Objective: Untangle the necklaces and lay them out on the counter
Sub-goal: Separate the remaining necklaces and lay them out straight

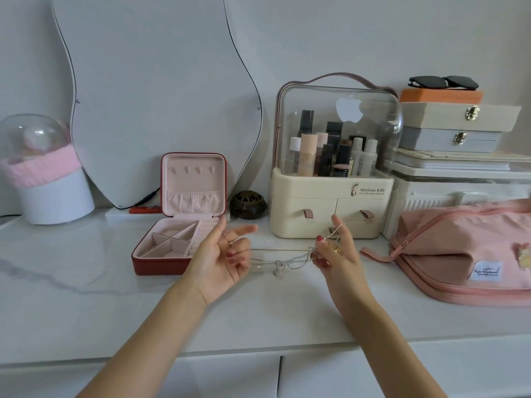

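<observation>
Mid-untangling at frame center: left hand (pixel 221 254) and right hand (pixel 333 251) both pinching necklaces (pixel 280 261) stretched taut above table (pixel 86 282), knot midway; next, probably teasing strands apart.

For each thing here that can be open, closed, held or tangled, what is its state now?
Necklaces: tangled, stretched between both hands, above the counter.
Left hand: holds chain ends.
Right hand: pinches the chains.
Jewelry box: open, lid upright.
Organizer: cover closed, drawers shut.
Pink bag: zipper partly open.
Sunglasses: folded.
</observation>
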